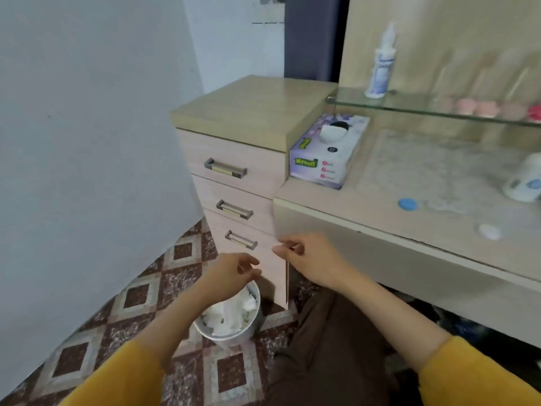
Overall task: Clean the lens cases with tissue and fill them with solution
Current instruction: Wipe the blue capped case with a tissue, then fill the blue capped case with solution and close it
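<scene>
Far left of the tissue box [325, 153] and below it, a round metal bin [250, 332] stands on the patterned tile floor [140, 294], filled with crumpled white tissues [231, 313]. The left hand [231, 273] hangs just above the bin's rim with its fingers loosely curled, and nothing shows in it. Directly left of the tissue box is a pale wooden drawer unit [257, 183] with three handled drawers, all closed.

Below the box, in front of the bench [336, 200] edge, the right hand [307, 259] is apart from the left. Its fingers are bent in toward the thumb, and I cannot tell whether it pinches anything.

The tissue box itself is lilac and sits on the bench against the drawer unit, with a tissue poking from its top. A green label on its near end reads "Mysoft"; the smaller print is too blurred to read.

Up and right of the box, a white solution bottle [380, 63] stands upright on a glass shelf [409, 108]; its blue lettering is unreadable. Right of the box on the bench lie a small blue round lens case piece [407, 204] and, further right and nearer, a white one [489, 231], well apart. A white jar [524, 180] stands at the far right edge.
</scene>
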The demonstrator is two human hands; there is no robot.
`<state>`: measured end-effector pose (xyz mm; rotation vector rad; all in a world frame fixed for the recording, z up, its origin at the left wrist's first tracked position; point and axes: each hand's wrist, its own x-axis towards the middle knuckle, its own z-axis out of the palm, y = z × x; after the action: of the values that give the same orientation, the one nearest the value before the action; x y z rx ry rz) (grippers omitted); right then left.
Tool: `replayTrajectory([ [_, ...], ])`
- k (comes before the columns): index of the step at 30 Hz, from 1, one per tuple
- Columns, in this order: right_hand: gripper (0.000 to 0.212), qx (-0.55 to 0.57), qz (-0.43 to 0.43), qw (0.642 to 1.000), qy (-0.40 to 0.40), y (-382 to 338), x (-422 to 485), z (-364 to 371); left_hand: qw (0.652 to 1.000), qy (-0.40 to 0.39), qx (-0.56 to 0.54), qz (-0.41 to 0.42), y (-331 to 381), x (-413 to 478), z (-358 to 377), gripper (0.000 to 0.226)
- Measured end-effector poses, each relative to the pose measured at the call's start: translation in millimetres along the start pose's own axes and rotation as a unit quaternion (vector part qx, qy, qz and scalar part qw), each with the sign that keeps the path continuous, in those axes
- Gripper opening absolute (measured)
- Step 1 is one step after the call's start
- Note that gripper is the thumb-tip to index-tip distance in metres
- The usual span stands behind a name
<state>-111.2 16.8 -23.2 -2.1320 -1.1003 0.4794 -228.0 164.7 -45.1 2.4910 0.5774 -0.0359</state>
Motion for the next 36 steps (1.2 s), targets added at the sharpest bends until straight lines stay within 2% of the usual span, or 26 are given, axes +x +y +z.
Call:
replayTrajectory([
  [4,0.043,-0.025,-0.003,0.996,0.087,1.3,-30.3,-57.1,0.998,0.009,-0.004,0.069,53.9,9.1,-9.6,0.026],
  [11,0.043,-0.076,0.049,0.981,0.170,30.6,-77.9,-145.7,0.981,0.008,0.006,0.192,147.5,46.6,-14.8,0.025],
  [18,0.044,-0.137,0.139,0.960,0.202,74.5,-116.3,-193.0,0.968,0.005,0.022,0.250,211.9,95.5,5.2,0.024],
  [28,0.040,-0.174,0.228,0.927,0.240,127.6,-132.4,-227.6,0.964,0.030,0.062,0.257,214.5,158.8,48.1,0.035],
  [32,0.037,-0.173,0.260,0.903,0.294,140.5,-127.1,-246.6,0.960,0.059,0.057,0.267,209.9,166.8,54.7,0.035],
  [36,0.033,-0.102,0.291,0.881,0.358,151.0,-115.6,-269.1,0.958,0.063,0.053,0.275,206.2,169.4,58.1,0.035],
])
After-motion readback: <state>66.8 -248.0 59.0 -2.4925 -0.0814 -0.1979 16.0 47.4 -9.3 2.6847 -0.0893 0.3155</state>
